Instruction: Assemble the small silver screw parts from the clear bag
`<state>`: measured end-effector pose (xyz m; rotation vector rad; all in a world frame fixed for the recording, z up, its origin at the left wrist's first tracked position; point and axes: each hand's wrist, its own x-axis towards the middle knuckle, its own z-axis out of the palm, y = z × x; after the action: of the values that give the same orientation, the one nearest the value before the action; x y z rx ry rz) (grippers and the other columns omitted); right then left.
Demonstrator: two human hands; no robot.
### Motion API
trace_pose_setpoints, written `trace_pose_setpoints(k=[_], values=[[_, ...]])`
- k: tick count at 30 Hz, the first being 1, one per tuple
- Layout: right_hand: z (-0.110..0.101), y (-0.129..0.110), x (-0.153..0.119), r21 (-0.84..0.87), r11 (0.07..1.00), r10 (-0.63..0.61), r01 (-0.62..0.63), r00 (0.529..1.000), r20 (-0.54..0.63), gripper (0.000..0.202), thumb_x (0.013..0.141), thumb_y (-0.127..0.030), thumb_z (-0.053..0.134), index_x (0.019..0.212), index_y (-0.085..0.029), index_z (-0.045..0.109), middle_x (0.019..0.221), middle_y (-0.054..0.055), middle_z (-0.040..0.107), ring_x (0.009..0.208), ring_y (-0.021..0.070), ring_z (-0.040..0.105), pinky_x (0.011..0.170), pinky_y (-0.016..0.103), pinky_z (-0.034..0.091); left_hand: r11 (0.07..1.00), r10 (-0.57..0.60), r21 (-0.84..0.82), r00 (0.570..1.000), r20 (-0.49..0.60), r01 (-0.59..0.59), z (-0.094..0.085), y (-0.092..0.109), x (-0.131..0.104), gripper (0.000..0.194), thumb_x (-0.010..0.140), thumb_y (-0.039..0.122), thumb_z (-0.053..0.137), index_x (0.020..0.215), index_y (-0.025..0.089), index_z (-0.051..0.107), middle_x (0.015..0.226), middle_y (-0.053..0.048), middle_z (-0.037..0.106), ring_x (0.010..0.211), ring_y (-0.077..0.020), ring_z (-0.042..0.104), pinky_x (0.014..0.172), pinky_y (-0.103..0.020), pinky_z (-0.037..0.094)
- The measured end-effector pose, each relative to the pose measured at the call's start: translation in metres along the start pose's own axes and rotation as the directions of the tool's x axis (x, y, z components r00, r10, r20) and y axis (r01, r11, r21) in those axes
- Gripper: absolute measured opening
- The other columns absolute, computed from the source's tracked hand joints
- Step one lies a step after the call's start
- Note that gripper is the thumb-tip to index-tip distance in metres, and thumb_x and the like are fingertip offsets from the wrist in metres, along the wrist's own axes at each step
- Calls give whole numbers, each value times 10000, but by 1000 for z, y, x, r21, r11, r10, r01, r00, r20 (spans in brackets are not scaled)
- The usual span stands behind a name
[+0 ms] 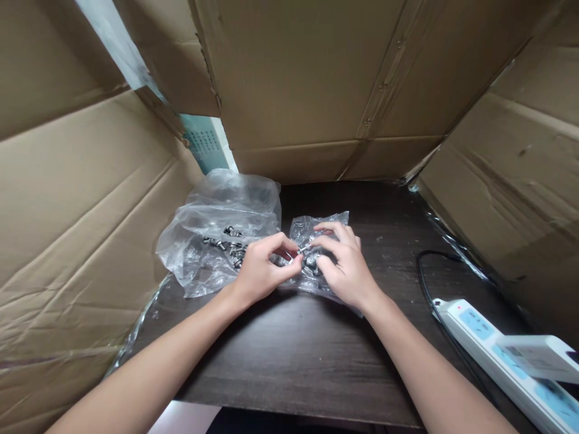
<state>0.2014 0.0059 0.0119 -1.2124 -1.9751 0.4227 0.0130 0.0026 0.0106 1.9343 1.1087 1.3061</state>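
Observation:
Between the thumb and fingertips of my left hand (266,265) is a small metal piece (303,248), shiny and too small to make out fully. The fingers of my right hand (346,262) are apart and curved, with the index fingertip close to the piece's right end; whether it touches is unclear. Beneath both hands lies a small clear plastic bag (301,227) with small dark and shiny parts in it. To the left, a larger clear plastic bag (226,202) lies spread out, holding several small metal screw-like parts (235,247).
A dark wooden table (298,355) bears everything. Cardboard walls (307,72) stand at the back and both sides. At the right front lies a white power strip (474,325) with a white plug-in adapter (543,355) and a black cable (420,277).

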Motion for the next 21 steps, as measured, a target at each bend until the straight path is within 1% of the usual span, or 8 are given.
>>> trace_pose_setpoints(k=[3, 6, 8, 10, 12, 14, 18, 21], values=[[-2, 2, 1, -84, 993, 84, -87, 996, -43, 205, 811, -172, 482, 853, -225, 675, 1133, 80, 627, 1122, 330, 525, 991, 611, 358, 1000, 17, 10, 1000, 5, -17, 0, 0, 0, 72, 772, 148, 703, 779, 156, 632, 778, -16, 707, 675, -123, 672, 670, -229, 560], [-8, -3, 2, 108, 992, -47, 58, 994, -97, 404, 727, -124, 480, 1079, -232, 646, 1156, 83, 606, 1141, 292, 542, 990, 510, 428, 999, 28, 22, 999, 15, -28, 0, 0, 0, 75, 772, 149, 703, 775, 159, 629, 771, -13, 710, 667, -121, 672, 664, -224, 560], [-9, -4, 2, 159, 981, -103, 108, 994, -34, 437, 721, -124, 480, 1100, -248, 657, 1240, 77, 584, 1191, 289, 527, 996, 491, 436, 999, 28, 29, 999, 23, -28, 0, -1, 0, 73, 773, 148, 700, 777, 160, 628, 768, -11, 710, 663, -121, 673, 662, -226, 562], [-7, -3, 2, 32, 998, -62, 60, 997, 55, 289, 772, -139, 481, 927, -245, 701, 1247, 67, 601, 1200, 310, 511, 1013, 540, 392, 999, 25, 35, 999, 28, -26, 0, -1, 0, 71, 773, 146, 697, 780, 161, 628, 772, -13, 712, 666, -123, 676, 663, -229, 564], [-4, 1, 1, -144, 989, 29, -22, 998, 52, 217, 820, -164, 486, 772, -224, 689, 1163, 77, 645, 1157, 334, 519, 987, 588, 362, 999, 21, 40, 999, 32, -23, -1, -1, 0, 74, 771, 144, 697, 778, 161, 625, 784, -18, 717, 673, -126, 679, 667, -232, 566], [-2, 3, 1, -174, 983, 57, -57, 998, -6, 189, 809, -164, 513, 835, -225, 690, 1093, 79, 663, 1099, 324, 545, 963, 577, 378, 999, 19, 49, 999, 37, -20, -1, -1, 0, 78, 769, 143, 696, 768, 162, 620, 792, -23, 721, 677, -128, 676, 670, -237, 567], [-6, -3, 2, 47, 998, -45, 47, 998, -38, 430, 741, -96, 493, 1100, -242, 679, 1144, 71, 652, 1109, 285, 565, 994, 511, 426, 998, 30, 60, 998, 47, -33, 0, -2, 1, 86, 769, 150, 694, 754, 165, 610, 784, -22, 721, 667, -129, 669, 666, -243, 571], [-13, -11, 2, 152, 976, -151, 155, 988, -38, 285, 733, -101, 493, 821, -244, 723, 1101, 50, 681, 1071, 279, 583, 972, 489, 452, 998, 5, 65, 999, 34, -7, 0, -4, 1, 76, 773, 160, 694, 765, 162, 619, 772, -19, 715, 667, -131, 677, 663, -240, 573]])
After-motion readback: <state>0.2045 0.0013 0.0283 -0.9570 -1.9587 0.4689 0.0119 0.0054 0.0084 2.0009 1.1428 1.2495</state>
